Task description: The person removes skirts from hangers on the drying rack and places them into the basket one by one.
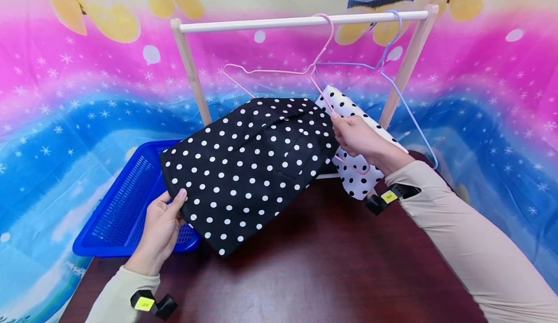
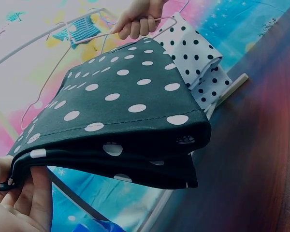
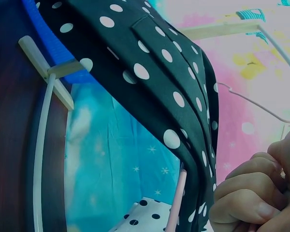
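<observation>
A black cloth with white dots [image 1: 244, 163] hangs folded over the pink hanger [image 1: 279, 71], whose hook loops over the rack's rail. My left hand [image 1: 159, 231] pinches the cloth's lower left edge, thumb on top; in the left wrist view, fingers [image 2: 38, 198] lie under the folded layers. At the hanger's right side, my right hand [image 1: 359, 139] grips the pink wire, and its curled fingers [image 3: 246, 193] show in the right wrist view. Behind it, a white cloth with black dots [image 1: 355, 168] hangs by the purple hanger [image 1: 398, 90].
The wooden rack with a white rail [image 1: 261, 24] stands at the back of the dark red table [image 1: 279, 284]. A blue basket [image 1: 104, 252] sits at the left, partly behind the black cloth. A colourful printed curtain [image 1: 501, 134] surrounds the table.
</observation>
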Available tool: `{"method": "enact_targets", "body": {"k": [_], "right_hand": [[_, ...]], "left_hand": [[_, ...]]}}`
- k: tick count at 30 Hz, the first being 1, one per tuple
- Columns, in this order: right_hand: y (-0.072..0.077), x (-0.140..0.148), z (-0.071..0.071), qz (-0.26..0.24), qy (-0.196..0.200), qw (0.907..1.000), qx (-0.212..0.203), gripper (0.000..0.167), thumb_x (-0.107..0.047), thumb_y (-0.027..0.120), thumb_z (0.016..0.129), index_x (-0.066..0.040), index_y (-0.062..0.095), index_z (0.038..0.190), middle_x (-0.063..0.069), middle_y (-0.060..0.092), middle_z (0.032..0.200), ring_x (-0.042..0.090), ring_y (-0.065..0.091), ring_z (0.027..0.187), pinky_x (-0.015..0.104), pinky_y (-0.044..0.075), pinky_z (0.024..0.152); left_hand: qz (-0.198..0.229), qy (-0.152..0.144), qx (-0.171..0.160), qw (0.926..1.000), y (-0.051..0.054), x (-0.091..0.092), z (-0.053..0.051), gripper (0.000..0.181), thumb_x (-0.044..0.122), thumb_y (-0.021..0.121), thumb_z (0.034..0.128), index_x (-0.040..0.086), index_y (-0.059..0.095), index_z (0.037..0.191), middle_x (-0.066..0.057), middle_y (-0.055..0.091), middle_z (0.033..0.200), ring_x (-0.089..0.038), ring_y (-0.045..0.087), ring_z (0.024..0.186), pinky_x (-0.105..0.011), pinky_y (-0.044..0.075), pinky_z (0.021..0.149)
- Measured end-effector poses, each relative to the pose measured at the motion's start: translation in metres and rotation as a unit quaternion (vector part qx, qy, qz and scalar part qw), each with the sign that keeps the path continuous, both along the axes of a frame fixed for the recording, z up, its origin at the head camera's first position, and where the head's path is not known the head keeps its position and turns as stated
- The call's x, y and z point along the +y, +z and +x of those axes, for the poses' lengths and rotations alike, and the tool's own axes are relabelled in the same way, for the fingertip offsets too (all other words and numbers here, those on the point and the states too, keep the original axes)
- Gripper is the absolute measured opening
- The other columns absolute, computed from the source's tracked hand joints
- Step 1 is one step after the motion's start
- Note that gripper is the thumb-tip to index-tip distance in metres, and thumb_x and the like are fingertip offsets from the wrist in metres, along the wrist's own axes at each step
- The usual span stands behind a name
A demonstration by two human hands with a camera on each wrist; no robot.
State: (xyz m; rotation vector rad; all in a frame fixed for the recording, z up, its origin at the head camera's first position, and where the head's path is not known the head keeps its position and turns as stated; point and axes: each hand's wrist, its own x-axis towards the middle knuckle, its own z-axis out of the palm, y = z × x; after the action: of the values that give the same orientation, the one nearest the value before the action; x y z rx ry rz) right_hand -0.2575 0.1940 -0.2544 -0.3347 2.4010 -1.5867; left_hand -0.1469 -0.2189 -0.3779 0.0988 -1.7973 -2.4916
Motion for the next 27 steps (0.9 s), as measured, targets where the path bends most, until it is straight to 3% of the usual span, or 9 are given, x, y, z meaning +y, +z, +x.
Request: {"method": "enact_targets", "body": {"k": [17,27], "right_hand": [[0.001,0.001,0.0,-0.002,0.003,1.0,-0.004,0.057,-0.044,0.028,0.111,-0.013,0.033,0.063,-0.009,0.027,0.051,0.005,0.021,0.043,0.023,0.016,0.045],[0.002,-0.001,0.0,-0.004,0.003,1.0,-0.003,0.057,-0.044,0.028,0.111,-0.013,0.033,0.063,-0.009,0.026,0.05,0.005,0.02,0.043,0.023,0.015,0.045]], "left_hand": [[0.022,0.007,0.008,0.9997,0.009,-0.007,0.002,0.016,0.025,0.058,0.1026,0.015,0.064,0.114,0.006,0.079,0.091,-0.004,0.075,0.078,-0.019,0.059,0.07],[0.012,0.011,0.009,0.9998,0.019,-0.009,0.003,0.019,0.028,0.059,0.1013,0.017,0.063,0.116,0.007,0.079,0.094,-0.003,0.075,0.083,-0.019,0.059,0.074]]}}
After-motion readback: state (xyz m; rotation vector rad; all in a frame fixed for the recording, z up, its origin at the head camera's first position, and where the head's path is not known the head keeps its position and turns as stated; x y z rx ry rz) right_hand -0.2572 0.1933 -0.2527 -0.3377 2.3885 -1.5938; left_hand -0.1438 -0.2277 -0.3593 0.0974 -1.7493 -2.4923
